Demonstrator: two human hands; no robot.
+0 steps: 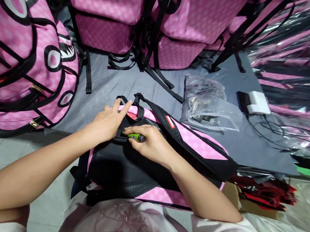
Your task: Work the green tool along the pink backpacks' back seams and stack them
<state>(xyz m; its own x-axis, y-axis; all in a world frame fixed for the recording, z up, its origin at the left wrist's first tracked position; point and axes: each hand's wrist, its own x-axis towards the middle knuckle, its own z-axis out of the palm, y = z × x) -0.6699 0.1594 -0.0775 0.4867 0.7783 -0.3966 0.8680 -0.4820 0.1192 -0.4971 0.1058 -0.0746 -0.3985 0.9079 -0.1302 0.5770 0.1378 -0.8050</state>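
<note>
A pink-and-black checkered backpack [112,162] lies across my lap and the table edge, its black padded back panel facing up. My left hand [112,121] rests on the top end by the carry loop, its fingers stretched and spread over the pink trim; the thumb is hidden. Close beside it, my right hand [149,143] is closed around a short green-and-black pen-like tool [136,136]. The tool's tip points left at the black panel just below my left hand. I cannot make out exactly what the tip touches. A shoulder strap [162,115] runs along the right side.
Several pink backpacks stand along the back, including one with eye and teeth prints [52,61] at left. A clear plastic bag of small parts [204,102], a white charger [257,102] and cables lie on the grey table [249,146]. Plastic-wrapped pink goods [294,76] are stacked at right.
</note>
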